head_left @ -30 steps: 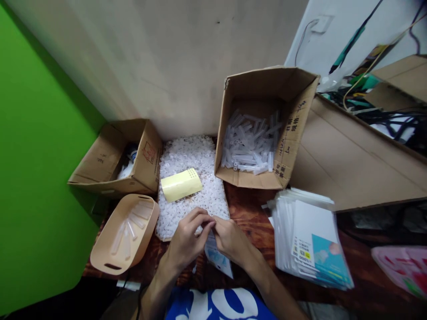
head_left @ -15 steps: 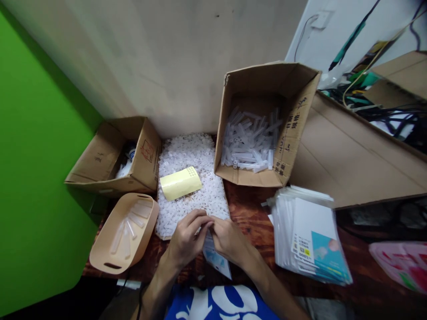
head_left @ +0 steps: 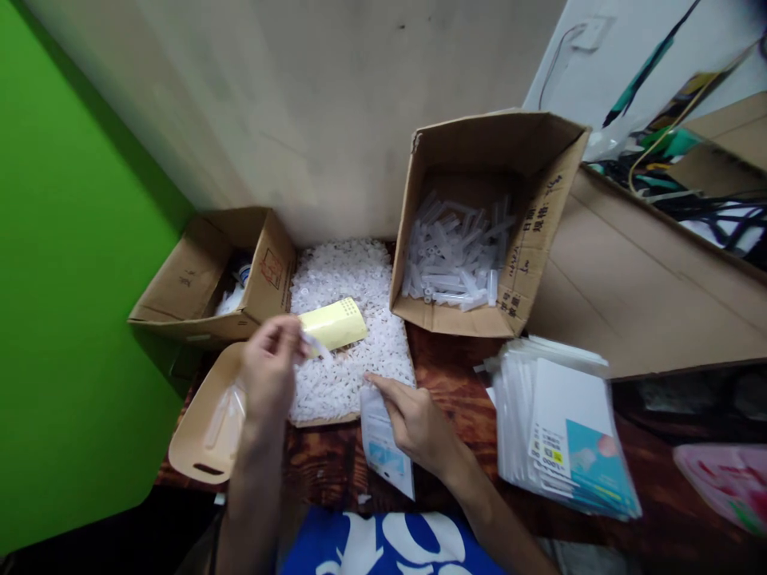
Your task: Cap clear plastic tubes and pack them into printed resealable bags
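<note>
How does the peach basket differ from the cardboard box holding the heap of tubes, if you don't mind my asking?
The peach basket has smooth, rounded corners; the cardboard box is angular, with dark writing on it. The basket is low-sided, while the box is deep. The basket shows only a few tubes, the box a large heap. Both are open and hold translucent tubes.

Printed packet (head_left: 385, 451) slants; blurred pale piece (head_left: 317, 346) tilts near yellow sheet (head_left: 337, 324).
</note>
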Demonstrator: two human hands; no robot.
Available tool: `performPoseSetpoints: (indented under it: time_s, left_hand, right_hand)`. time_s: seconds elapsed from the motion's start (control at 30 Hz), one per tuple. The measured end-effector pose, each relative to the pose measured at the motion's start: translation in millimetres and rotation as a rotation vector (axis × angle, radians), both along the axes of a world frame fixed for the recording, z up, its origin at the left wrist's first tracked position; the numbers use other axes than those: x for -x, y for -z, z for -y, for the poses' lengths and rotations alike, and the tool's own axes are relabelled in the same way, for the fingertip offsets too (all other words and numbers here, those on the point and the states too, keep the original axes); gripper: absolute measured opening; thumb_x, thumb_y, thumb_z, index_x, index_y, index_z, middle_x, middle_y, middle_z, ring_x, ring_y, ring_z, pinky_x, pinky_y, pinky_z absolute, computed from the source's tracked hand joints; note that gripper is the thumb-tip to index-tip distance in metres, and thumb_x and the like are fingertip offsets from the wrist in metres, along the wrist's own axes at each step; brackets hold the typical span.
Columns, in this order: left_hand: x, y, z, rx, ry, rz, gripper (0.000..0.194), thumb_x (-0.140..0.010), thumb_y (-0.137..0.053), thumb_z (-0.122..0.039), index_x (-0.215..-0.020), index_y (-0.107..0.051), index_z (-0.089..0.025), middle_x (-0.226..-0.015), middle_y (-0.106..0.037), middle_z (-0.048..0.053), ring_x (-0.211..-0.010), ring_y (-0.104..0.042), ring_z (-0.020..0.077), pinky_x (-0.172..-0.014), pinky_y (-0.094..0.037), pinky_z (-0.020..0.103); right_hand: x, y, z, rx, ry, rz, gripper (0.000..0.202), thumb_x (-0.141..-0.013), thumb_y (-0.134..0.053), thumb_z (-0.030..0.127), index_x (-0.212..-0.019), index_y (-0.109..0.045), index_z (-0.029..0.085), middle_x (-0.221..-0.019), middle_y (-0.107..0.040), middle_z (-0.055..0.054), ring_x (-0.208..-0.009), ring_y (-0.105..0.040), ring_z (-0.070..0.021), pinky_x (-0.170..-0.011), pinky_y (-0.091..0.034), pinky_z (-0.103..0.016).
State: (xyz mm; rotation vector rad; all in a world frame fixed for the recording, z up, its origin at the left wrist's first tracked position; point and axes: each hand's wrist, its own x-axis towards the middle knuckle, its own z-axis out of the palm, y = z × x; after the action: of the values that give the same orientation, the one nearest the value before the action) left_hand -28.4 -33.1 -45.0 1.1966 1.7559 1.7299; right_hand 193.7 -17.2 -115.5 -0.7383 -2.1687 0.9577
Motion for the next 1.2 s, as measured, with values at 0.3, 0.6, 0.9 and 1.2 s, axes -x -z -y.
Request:
performPoseSetpoints:
  time_s: [0.3,0.6,0.9,1.2]
  left_hand:
    - [169.2,-55.9,-74.8,0.328,-0.213,-0.461,0.022,-0.079,-0.074,-0.029,-0.066,-0.066,-0.014,-0.056,-0.062,-0.005,-0.064,-0.066,0.0139,-0.070,-0.054,0.028]
    - [19.1,-3.1,34.3,0.010,0.143,-0.773,0.018,-0.087,-0.067,-0.015,-0.102,-0.072,-0.024,-0.094,-0.072,0.001,-0.085,-0.069,0.0193,-0.078,-0.058,0.031]
    - [-57.0,129.6,132.5,0.407,0.622,-0.573,0.022,-0.096,-0.050,-0.016,-0.097,-0.070,-0.025,-0.089,-0.069,0.006,-0.078,-0.070,0.0200,-0.069,-0.059,0.028]
    - [-22.6,75.3,72.0,0.187,-0.055,-0.319,0.018,-0.095,-0.062,-0.027,-0.109,-0.070,-0.020,-0.113,-0.071,0.009,-0.107,-0.067,0.0223,-0.097,-0.055,0.040]
  right_hand:
    - [-6.6,1.3,-1.7,0.008,0.095,-0.071,0.037,-0.101,-0.043,0.014,-0.133,-0.060,0.018,-0.127,-0.071,-0.010,-0.115,-0.070,-0.0214,-0.101,-0.057,-0.035]
    - [-19.0,2.0,-5.9,-0.013,0.238,-0.060,0.033,-0.103,-0.043,0.019,-0.130,-0.062,0.018,-0.121,-0.073,-0.010,-0.109,-0.072,-0.0218,-0.097,-0.059,-0.034]
    - [-10.4,4.1,-15.7,-0.002,0.358,-0.046,0.031,-0.102,-0.045,0.024,-0.126,-0.064,0.018,-0.119,-0.074,-0.010,-0.106,-0.073,-0.0223,-0.094,-0.059,-0.033]
    - [-19.2,1.3,-11.7,-0.005,0.505,-0.070,0.030,-0.100,-0.049,0.028,-0.122,-0.067,0.018,-0.121,-0.073,-0.011,-0.108,-0.072,-0.0249,-0.094,-0.059,-0.036]
